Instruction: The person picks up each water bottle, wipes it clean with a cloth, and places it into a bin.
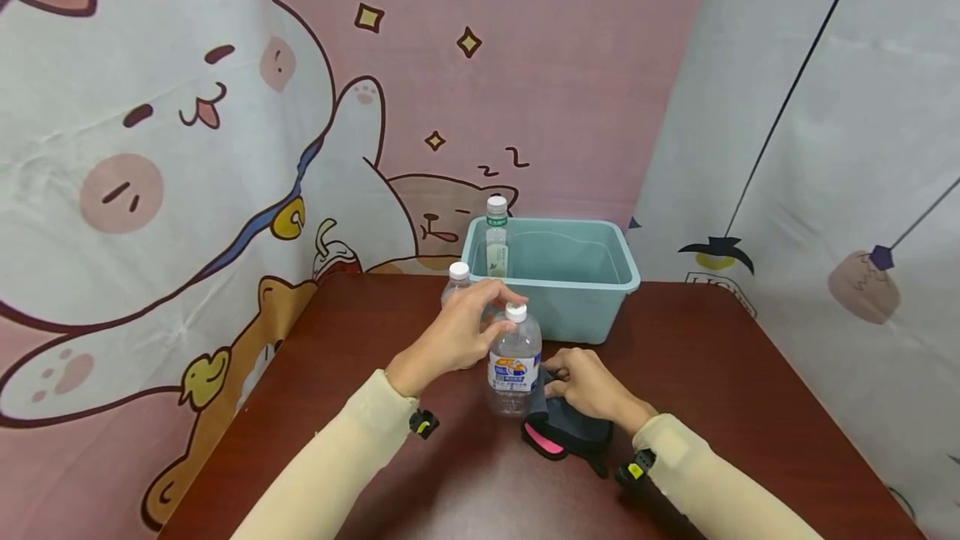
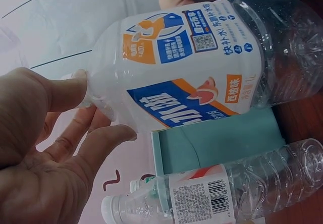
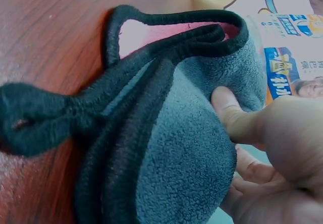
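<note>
The left hand (image 1: 459, 328) holds the large clear bottle (image 1: 513, 375) by its neck, just under the white cap, upright on the tabletop (image 1: 750, 415). At the bottle's four o'clock, the right hand (image 1: 590, 387) grips a folded grey cloth (image 1: 576, 425) between thumb and fingers, against the bottle's side. A teal bin (image 1: 581, 313) stands at one o'clock, a slim bottle (image 1: 497, 250) inside its nine-o'clock end; another small bottle (image 1: 457, 277) stands at eleven.

In a corner of an unidentifiable room, I work at a reddish-brown table (image 1: 720, 390) before wrinkled, cartoon-printed sheets (image 1: 577, 65).
</note>
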The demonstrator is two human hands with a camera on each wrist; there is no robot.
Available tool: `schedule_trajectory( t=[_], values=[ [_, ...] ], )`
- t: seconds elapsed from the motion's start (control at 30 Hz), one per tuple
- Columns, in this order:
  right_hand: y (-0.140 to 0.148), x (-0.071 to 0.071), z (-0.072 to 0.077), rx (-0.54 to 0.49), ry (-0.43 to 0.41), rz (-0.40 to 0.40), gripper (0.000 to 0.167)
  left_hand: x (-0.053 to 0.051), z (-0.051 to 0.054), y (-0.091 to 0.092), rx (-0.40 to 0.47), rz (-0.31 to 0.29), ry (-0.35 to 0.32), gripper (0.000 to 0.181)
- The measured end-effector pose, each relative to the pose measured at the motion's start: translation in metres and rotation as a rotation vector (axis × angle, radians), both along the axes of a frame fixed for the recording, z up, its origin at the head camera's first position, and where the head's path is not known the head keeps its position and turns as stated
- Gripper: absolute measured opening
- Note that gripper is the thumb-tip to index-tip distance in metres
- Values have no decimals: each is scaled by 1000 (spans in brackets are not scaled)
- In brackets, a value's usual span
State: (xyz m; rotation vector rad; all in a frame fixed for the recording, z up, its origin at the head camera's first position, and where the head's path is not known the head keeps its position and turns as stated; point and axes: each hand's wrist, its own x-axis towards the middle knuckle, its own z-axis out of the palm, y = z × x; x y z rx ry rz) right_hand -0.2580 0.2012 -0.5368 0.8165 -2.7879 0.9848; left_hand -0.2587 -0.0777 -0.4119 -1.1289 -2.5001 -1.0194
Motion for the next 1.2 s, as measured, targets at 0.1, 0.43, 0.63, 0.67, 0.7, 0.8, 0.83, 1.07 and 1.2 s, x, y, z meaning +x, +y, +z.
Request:
schedule_trajectory(
  t=[0.1,0.43,0.63,0.67,0.7,0.8,0.83,1.07,1.2],
  values=[
    [1,0,3,-44,-9,-18,28,0,0,0,-7,10,-16,34],
    [4,3,23,-128,11,-24,30,-1,-2,0,-8,12,-48,34],
    [4,5,41,-217,-3,-32,31,-2,-1,0,10,-4,-41,33],
    [4,5,44,-227,3,-31,30,-2,-1,0,11,-6,-36,33],
    [4,6,47,-237,12,-28,30,-2,-1,0,10,-5,-34,33],
    [4,5,55,-259,41,-23,28,-1,-1,0,5,0,-31,34],
    [4,5,58,-269,53,-24,28,-1,-2,0,4,2,-33,34],
    [-7,3,82,-351,101,-38,30,-2,-3,0,17,2,-25,39],
    [-17,4,92,-343,88,-43,33,-4,-4,-1,15,2,-22,39]
  ],
)
